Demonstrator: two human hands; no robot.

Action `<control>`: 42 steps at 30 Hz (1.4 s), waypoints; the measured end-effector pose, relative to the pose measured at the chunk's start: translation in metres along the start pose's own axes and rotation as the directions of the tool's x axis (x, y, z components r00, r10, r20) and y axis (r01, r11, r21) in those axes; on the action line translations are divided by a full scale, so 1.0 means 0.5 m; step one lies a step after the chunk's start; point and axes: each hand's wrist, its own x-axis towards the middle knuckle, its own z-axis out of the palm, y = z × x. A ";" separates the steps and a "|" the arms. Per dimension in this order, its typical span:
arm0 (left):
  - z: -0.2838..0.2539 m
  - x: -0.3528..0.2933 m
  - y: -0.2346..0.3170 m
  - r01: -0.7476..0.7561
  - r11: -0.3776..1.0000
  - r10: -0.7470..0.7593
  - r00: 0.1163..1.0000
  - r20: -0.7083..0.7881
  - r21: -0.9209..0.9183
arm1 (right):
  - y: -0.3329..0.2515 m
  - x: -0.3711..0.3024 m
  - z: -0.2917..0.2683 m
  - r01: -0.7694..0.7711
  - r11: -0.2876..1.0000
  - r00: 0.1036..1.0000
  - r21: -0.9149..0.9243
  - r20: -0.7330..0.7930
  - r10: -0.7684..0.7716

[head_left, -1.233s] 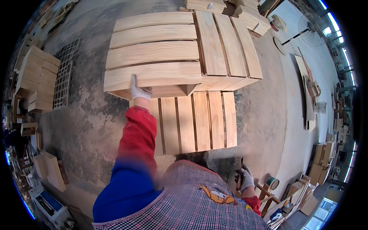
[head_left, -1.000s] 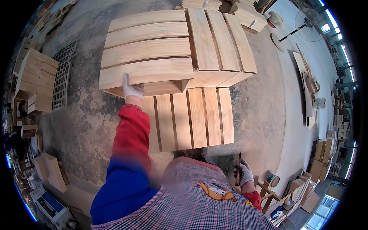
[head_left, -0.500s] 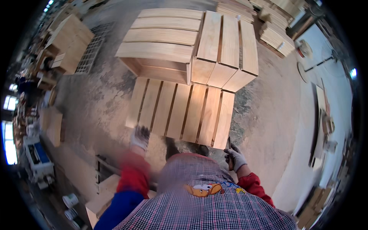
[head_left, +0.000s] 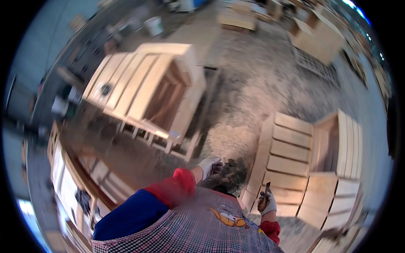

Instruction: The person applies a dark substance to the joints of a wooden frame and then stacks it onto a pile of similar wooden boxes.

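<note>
My left hand (head_left: 209, 167), in a pale glove with dark fingers, hangs over the dusty floor in front of me. Its fingers are apart and nothing shows in them. My right hand (head_left: 269, 202), gloved the same way, is closed round the brown handle of a scraper-like tool (head_left: 268, 187) whose flat dark blade points up and away from me. Below and beside that hand lies a slatted wooden panel (head_left: 287, 179), joined by slatted wooden boxes (head_left: 349, 145) at the right. The tool's exact kind is hard to tell.
At the left, slatted wooden crates (head_left: 130, 84) sit on a pallet (head_left: 192, 145). Nearer, a wooden frame (head_left: 76, 168) holds boards. Far back are a white bucket (head_left: 154, 26), stacked boards (head_left: 237, 19) and a large wooden box (head_left: 317, 40). Dust covers the floor (head_left: 236, 109).
My view has swung left, so the slatted panel and boxes now lie at the right and the crates on the pallet show. My left hand has moved away from the panel's edge; my right keeps the tool.
</note>
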 end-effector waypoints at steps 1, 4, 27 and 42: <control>-0.051 -0.028 -0.003 -0.068 0.997 0.067 0.997 -0.024 -0.028 | 0.021 0.015 0.034 -0.025 0.998 1.000 -0.056 0.003 0.025; -0.219 -0.116 -0.023 -0.197 0.957 0.175 0.977 -0.118 -0.213 | 0.075 0.064 0.155 -0.017 0.952 0.995 -0.304 0.091 0.046; -0.960 -0.529 -0.072 -0.626 0.057 0.179 0.773 -0.609 -0.778 | 0.997 0.041 0.900 -0.004 0.073 0.775 -0.997 0.043 0.630; -1.494 -0.617 0.138 -0.974 -0.052 0.487 0.169 -0.857 -0.222 | 1.592 0.095 1.576 0.154 0.066 0.552 -0.986 0.141 0.822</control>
